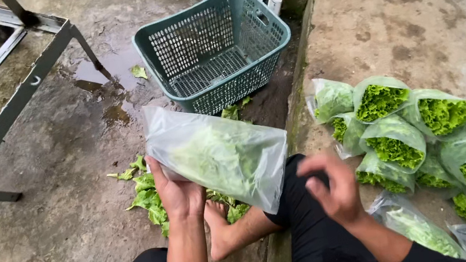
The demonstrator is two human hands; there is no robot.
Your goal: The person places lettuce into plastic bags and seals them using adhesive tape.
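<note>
Left hand (178,194) raised palm-up with fingers curled, right hand (334,187) open, blurred, fingers spread.

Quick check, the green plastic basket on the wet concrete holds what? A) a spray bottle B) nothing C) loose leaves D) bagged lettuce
B: the green basket shows only its bare mesh floor; the bagged lettuce is stacked on the raised slab at the right, and the left hand holds one more bag.

At the centre of the frame the left hand (178,194) holds a clear bag of lettuce (218,155) from below. The right hand (334,187), blurred, hovers open just beside it. A green basket (213,50) stands above, and bagged lettuces (430,132) lie at right on concrete.
</note>
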